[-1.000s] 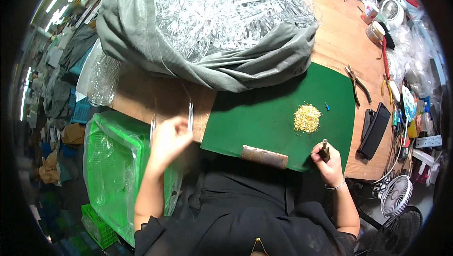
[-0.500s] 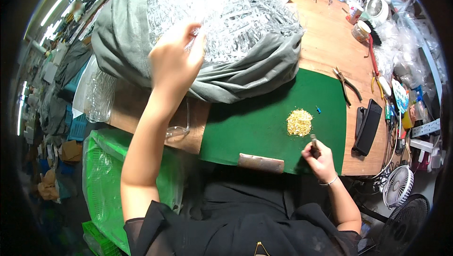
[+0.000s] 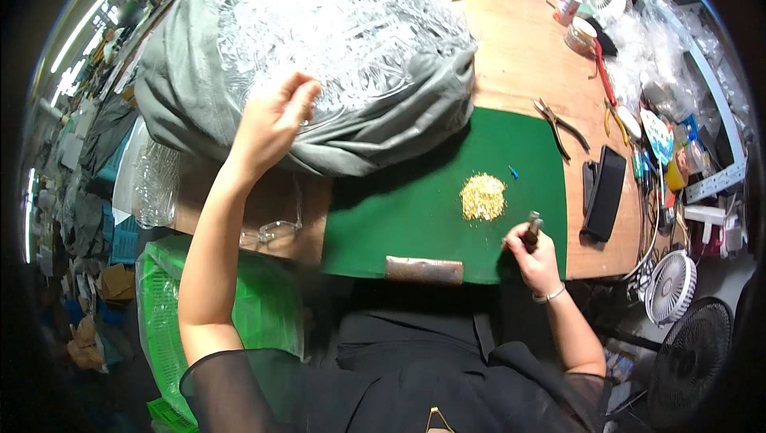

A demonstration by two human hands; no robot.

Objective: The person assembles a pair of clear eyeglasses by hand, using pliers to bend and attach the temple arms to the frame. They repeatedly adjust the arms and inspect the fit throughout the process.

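A big grey cloth sack (image 3: 187, 74) lies open, heaped with clear plastic pieces (image 3: 319, 26) that look like eyeglass frames. At its near edge my left hand (image 3: 275, 118) has its fingers closed together; whatever they hold, if anything, I cannot make out against the clear heap. My right hand (image 3: 538, 264) is wrapped round a short tool with a dark handle and metal end (image 3: 533, 226), held above the right front of the green mat (image 3: 383, 218). A pile of small golden bits (image 3: 483, 197) lies beyond that hand, beside a small blue piece (image 3: 513, 171).
A clear glasses frame (image 3: 275, 231) lies on the wooden table left of the mat. Pliers (image 3: 561, 130) and a black phone-like slab (image 3: 606, 194) lie to the right. A metal-faced block (image 3: 424, 269) sits at the front edge, with a green crate (image 3: 159, 305) below left.
My left hand has drawn back toward me, down to the sack's near edge. My right hand keeps hold of the tool, its metal end now pointing more upward. The whole view has shifted slightly.
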